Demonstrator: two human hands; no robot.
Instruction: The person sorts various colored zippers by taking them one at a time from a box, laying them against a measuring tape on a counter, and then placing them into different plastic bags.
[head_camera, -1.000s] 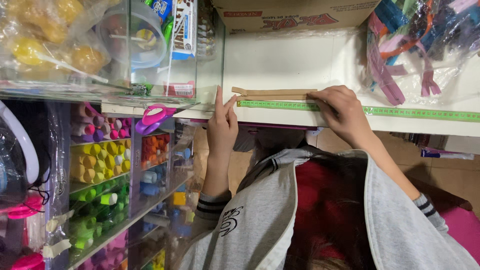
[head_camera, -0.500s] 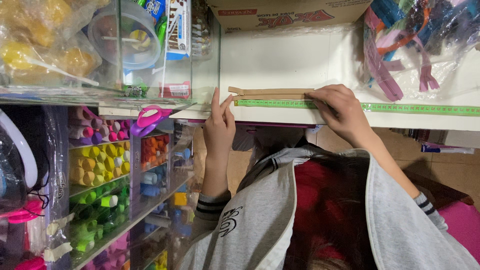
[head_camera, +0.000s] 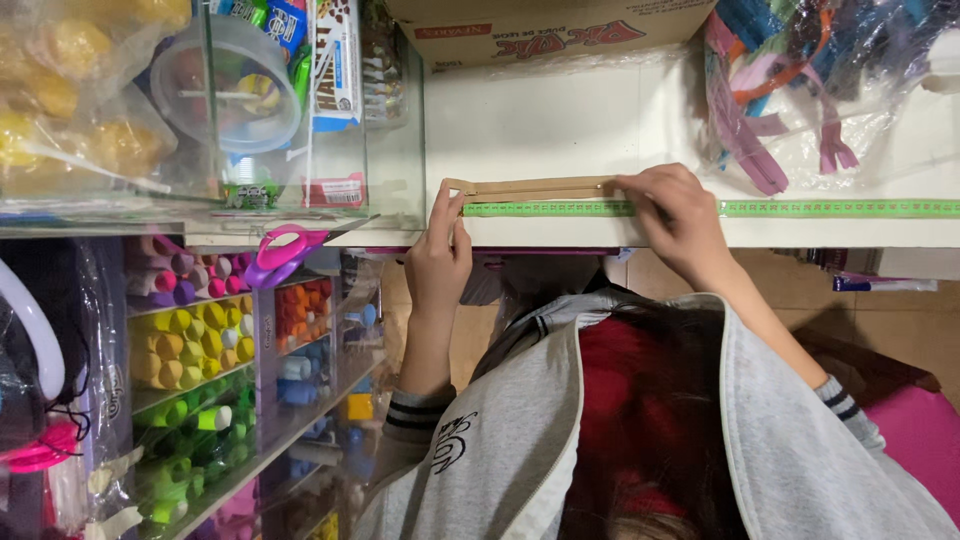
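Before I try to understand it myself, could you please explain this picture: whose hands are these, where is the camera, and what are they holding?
There is no machine here. A person wears a camera on the head, looking down at their own bare hands.

The left hand presses one end of a beige zipper on a white counter. The right hand presses the zipper further along. Beside the zipper lies a green measuring tape, stretched along the counter edge.

Nearby are pink-handled scissors, a clear bag of colourful zippers and shelves of coloured thread spools. Neither hand lifts anything; the fingers only press down.
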